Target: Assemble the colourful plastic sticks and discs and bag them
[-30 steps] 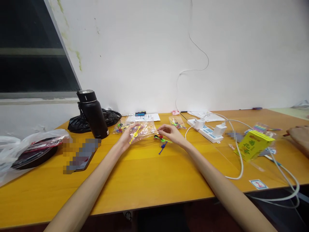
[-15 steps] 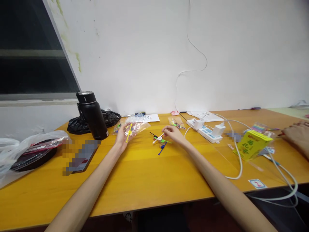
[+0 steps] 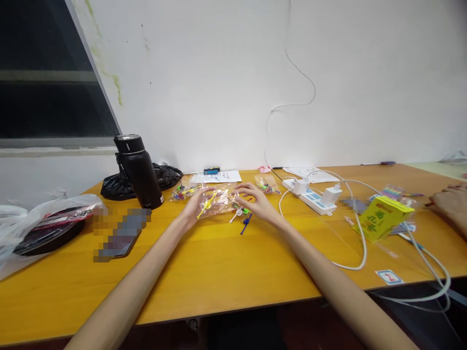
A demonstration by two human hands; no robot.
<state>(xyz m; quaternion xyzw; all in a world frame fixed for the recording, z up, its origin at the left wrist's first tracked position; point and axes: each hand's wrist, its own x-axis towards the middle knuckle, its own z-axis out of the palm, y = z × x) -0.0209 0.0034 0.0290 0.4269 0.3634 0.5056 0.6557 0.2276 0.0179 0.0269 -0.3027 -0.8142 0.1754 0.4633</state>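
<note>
My left hand [image 3: 192, 210] holds a clear plastic bag [image 3: 218, 201] with a yellow stick piece [image 3: 206, 203] and other small coloured parts inside. My right hand [image 3: 255, 200] grips the same bag at its right end, fingers pinched. On the yellow table [image 3: 219, 262] just below my right hand lie a white piece [image 3: 235, 215], a green piece [image 3: 246, 211] and a blue piece [image 3: 245, 224]. Another bag of coloured parts [image 3: 181, 191] lies behind my left hand.
A black flask [image 3: 138, 171] and a black bag [image 3: 160, 177] stand at the back left, with a phone [image 3: 120, 234] and a white plastic bag [image 3: 44, 223] nearer left. A power strip [image 3: 310, 197] with chargers, white cables [image 3: 359, 233] and a yellow carton [image 3: 385, 217] lie right. Another person's hand [image 3: 450, 204] rests far right.
My left hand brought the bag back toward the middle. My right hand left the loose pieces on the table and took hold of the bag's right end.
</note>
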